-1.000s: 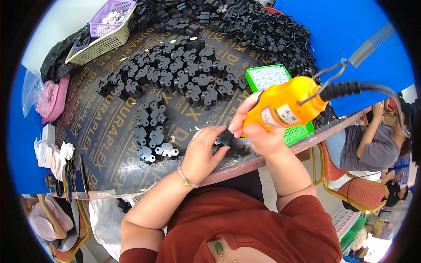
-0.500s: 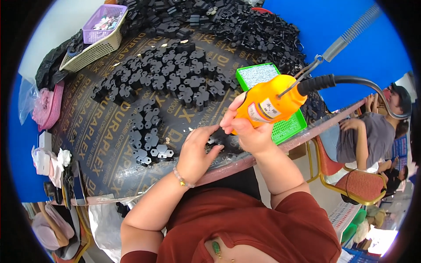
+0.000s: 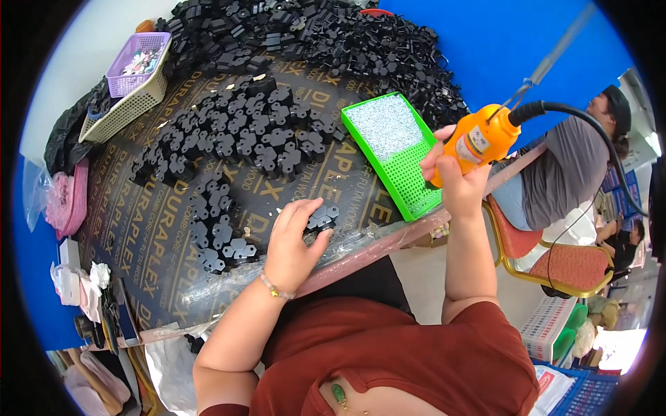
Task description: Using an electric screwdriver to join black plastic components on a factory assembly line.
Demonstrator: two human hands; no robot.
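Note:
My right hand (image 3: 454,163) is wrapped round an orange electric screwdriver (image 3: 479,142), held above the right end of a green perforated tray (image 3: 361,149). Small silvery pieces, seemingly screws, fill the tray's far part. The driver's tip is hidden behind my fingers and cannot be made out. On the near part of the table my left hand (image 3: 291,239) rests with thumb and fingers curved around a small stack of black plastic parts (image 3: 325,218). To its left stand more black lobed parts (image 3: 225,232) in a short row of stacks.
A large group of stacked black parts (image 3: 243,128) covers the middle of the table (image 3: 277,208), with a loose heap (image 3: 374,55) behind. Nested purple and cream baskets (image 3: 128,104) stand far left, a pink basket (image 3: 73,201) below. A spring (image 3: 562,41) suspends the driver; a person (image 3: 565,163) sits at right.
My right hand has carried the screwdriver rightward, away from my left hand and over to the tray's side. The black parts by my left hand are now uncovered. The whole view has shifted.

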